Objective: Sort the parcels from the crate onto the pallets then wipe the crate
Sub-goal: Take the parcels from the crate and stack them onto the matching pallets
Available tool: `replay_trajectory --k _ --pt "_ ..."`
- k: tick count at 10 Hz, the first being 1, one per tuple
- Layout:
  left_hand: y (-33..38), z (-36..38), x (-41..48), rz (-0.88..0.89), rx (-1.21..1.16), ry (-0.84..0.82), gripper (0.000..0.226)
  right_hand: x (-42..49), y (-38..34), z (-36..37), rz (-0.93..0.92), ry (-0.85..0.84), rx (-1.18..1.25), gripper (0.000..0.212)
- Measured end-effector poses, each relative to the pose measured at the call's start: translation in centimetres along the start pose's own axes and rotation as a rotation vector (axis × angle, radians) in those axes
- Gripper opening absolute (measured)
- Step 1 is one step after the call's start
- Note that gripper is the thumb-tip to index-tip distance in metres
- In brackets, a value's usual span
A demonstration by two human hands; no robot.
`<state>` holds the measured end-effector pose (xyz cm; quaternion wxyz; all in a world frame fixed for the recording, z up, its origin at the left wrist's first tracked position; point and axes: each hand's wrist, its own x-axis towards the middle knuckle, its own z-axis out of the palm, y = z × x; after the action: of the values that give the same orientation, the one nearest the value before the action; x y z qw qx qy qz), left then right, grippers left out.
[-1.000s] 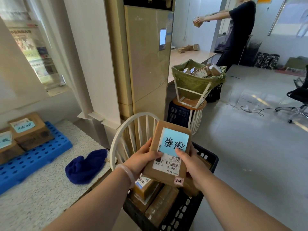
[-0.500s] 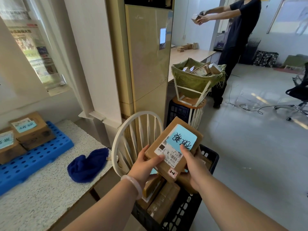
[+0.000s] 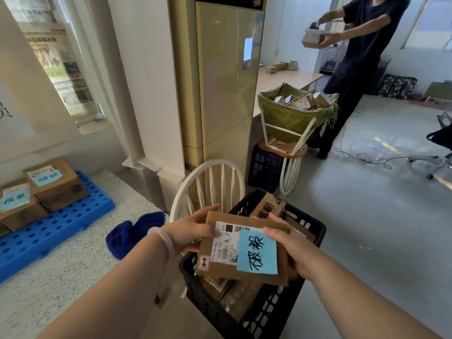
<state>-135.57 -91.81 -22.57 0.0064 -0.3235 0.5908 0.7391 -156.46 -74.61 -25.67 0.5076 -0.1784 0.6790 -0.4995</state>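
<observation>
A: Parcels first; where is the one in hand?

B: Both hands have it; the flat brown parcel (image 3: 242, 248) hangs just above the black crate (image 3: 264, 314), its blue note (image 3: 257, 253) facing up. The left hand (image 3: 193, 232) closes its grip on the near-left edge, thumb on top; the right hand (image 3: 291, 245) does the same on the right edge, thumb touching the note.

A: And the rest?

B: More brown parcels lie in the crate beneath it; two boxes (image 3: 36, 192) with the same kind of blue note already sit on the blue pallet (image 3: 53, 231) at the left, on the speckled surface (image 3: 73, 272); a dark blue cloth (image 3: 133, 232) lies between pallet and crate.

A: What could go wrong from here?

B: Several things, I judge; the writing on the note is turned sideways to the eye, so a hasty read could send the parcel to the wrong pallet; the grip is on the edges only, so a one-handed swing to the left could let it tilt and slip. The white chair back (image 3: 208, 184) stands between crate and surface, and a low carry could clip it; the crate looks perched on that chair, though I cannot tell how firmly, so a knock might shift it.
</observation>
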Motion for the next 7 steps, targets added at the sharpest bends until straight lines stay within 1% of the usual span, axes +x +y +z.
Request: replay_trajectory --k 1,2,3,4,5,6,7 --pt "-0.2 0.2 0.1 0.094 -0.140 0.191 0.094 0.0 0.2 0.2 0.010 0.047 0.047 0.059" --pt "-1.4 1.2 0.3 0.185 -0.233 0.405 0.103 0.5 0.3 0.5 0.029 0.140 0.137 0.038" --pt "-3.5 3.4 0.7 0.220 -0.282 0.444 0.123 0.6 0.4 1.7 0.060 0.183 0.206 0.044" --pt "-5.2 5.4 0.9 0.262 -0.295 0.545 0.144 0.9 0.9 3.2 0.099 0.199 0.237 0.057" --pt "-5.8 5.7 0.9 0.280 -0.199 0.656 0.150 1.1 1.2 5.1 0.108 0.189 0.307 0.082" --pt "-6.9 5.0 0.8 0.276 -0.211 0.630 0.135 1.2 1.2 7.4 0.118 0.154 0.310 0.095" --pt "-7.7 2.9 -0.1 0.270 -0.233 0.650 0.133 0.9 0.6 9.7 0.102 0.117 0.150 0.098"
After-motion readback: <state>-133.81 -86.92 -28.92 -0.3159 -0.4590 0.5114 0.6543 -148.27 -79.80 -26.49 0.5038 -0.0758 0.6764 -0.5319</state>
